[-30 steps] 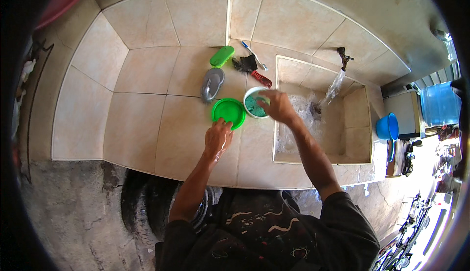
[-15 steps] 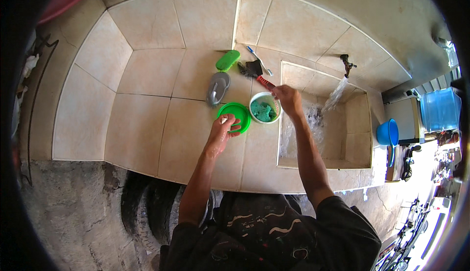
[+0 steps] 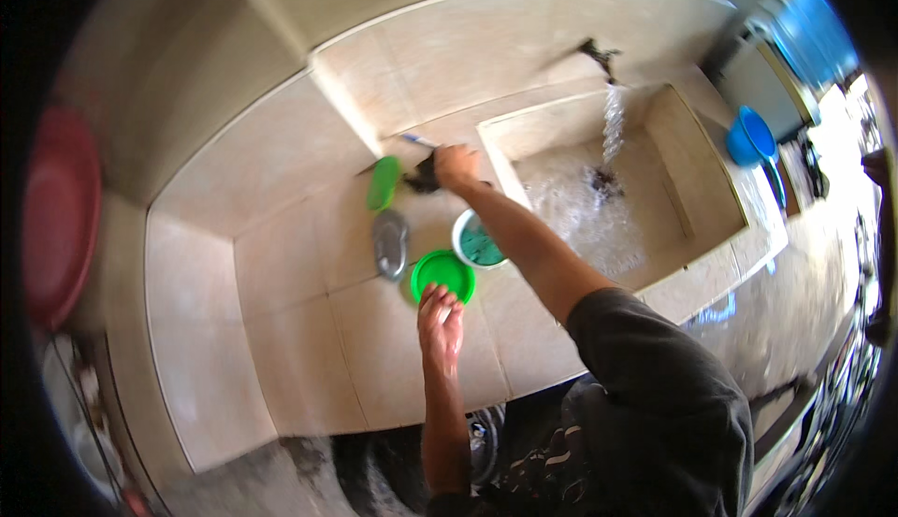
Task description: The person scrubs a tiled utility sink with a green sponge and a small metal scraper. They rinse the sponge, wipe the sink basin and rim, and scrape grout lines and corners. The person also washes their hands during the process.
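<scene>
Green round dish (image 3: 443, 277) is overlapped at its rim by left hand (image 3: 440, 323), roomy beige tiling (image 3: 285, 260) spread leftward, right hand (image 3: 456, 167) beyond; neither grip can be told.

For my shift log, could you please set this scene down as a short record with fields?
Left hand: at the near rim of the green lid; grip unclear
Right hand: at the dark brush; grip hidden
White tub: beside the lid, with green paste inside
Beyond the lid: gray brush, green oval item
Tap: running into the sink
Right of sink: blue dipper
</scene>
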Motion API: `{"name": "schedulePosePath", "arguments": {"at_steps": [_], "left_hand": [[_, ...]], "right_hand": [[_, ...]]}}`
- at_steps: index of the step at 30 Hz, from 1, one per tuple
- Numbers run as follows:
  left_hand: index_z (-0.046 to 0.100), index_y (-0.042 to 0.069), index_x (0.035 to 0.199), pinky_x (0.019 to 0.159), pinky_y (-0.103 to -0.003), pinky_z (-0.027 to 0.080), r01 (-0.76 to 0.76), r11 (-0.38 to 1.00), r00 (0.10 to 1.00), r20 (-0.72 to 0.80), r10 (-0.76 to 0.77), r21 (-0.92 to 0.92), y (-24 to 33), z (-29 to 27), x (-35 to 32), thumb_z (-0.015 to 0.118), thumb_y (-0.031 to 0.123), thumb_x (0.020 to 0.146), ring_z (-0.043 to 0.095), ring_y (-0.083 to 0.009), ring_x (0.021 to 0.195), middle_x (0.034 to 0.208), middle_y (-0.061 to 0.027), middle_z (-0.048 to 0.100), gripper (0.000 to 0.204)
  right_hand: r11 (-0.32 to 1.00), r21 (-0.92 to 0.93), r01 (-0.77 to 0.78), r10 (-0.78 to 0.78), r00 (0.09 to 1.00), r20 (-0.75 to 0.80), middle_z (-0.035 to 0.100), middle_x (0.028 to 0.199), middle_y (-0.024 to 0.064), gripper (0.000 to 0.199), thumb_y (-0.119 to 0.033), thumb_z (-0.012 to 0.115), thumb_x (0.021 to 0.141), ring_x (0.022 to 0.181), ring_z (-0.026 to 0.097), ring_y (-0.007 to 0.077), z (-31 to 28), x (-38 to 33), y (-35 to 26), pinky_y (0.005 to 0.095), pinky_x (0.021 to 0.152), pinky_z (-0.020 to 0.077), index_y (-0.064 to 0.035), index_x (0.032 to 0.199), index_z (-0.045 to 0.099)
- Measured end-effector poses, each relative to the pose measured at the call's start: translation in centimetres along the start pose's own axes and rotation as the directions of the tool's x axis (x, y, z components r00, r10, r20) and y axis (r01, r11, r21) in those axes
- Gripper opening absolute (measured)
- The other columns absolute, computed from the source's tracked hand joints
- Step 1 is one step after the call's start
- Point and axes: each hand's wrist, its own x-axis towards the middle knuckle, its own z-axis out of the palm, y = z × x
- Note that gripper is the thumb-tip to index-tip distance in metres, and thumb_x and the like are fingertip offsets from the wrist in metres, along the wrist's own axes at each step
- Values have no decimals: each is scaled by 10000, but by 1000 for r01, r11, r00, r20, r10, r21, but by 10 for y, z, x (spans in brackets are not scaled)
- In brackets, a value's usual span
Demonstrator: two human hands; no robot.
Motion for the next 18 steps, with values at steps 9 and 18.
{"name": "schedulePosePath", "arguments": {"at_steps": [9, 18], "left_hand": [[509, 118, 984, 701, -337, 404, 152, 935, 986, 108, -124, -321, -12, 1, -74, 584, 84, 786, 447, -194, 848, 956, -51, 460, 214], [515, 114, 1030, 713, -331, 396, -27, 937, 995, -103, -9, -348, -57, 17, -91, 579, 105, 798, 445, -182, 808, 958, -41, 452, 240]], "right_hand": [[675, 546, 496, -266, 854, -447, 578, 779, 225, 171, -154, 567, 763, 741, 568, 406, -114, 25, 131, 469, 642, 450, -1, 836, 540], [828, -389, 403, -508, 833, -219, 503, 1157, 166, 473, 14, 586, 754, 993, 555, 337, -257, 93, 312, 402, 823, 495, -155, 1192, 529]]}}
